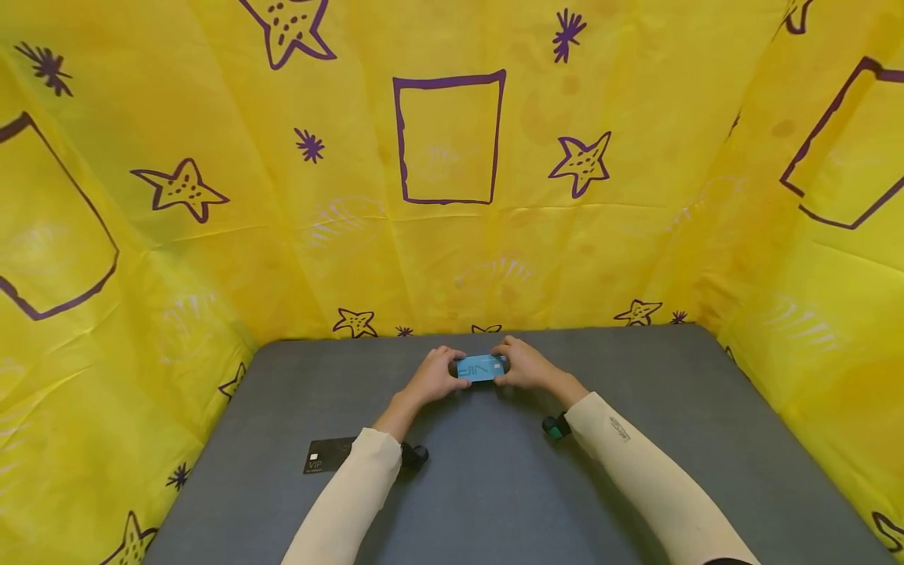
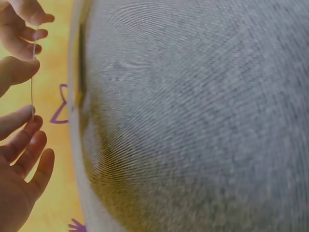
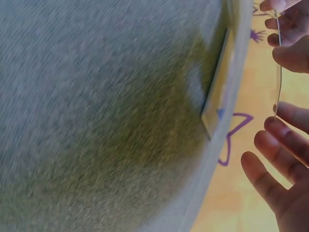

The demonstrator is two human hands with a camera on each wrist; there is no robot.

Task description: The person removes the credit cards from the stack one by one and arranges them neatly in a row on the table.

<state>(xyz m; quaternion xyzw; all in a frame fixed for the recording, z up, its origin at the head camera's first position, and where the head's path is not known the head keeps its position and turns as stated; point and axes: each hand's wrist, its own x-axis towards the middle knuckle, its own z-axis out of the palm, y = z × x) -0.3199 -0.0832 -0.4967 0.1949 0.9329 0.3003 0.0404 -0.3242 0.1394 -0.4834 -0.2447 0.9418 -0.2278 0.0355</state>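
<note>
A light blue card (image 1: pixel 480 368) is held up near the far side of the table, between both hands. My left hand (image 1: pixel 434 375) pinches its left end between thumb and fingertips. At the right end, my right hand (image 1: pixel 526 365) pinches it likewise. Dark edges show just beside the blue card in the head view. Both wrist views show the card edge-on as a thin line, with the left hand (image 2: pixel 21 169) lower in the left one and the right hand (image 3: pixel 285 169) lower in the right one. A black card (image 1: pixel 329 455) marked VIP lies by the left forearm, partly covered by it.
The grey table (image 1: pixel 487 502) meets a yellow patterned cloth (image 1: pixel 452 259) at its back and sides. In the right wrist view, a thin flat piece (image 3: pixel 217 87) lies near the table edge; its kind is unclear. Dark wrist straps (image 1: pixel 415 457) sit under both forearms.
</note>
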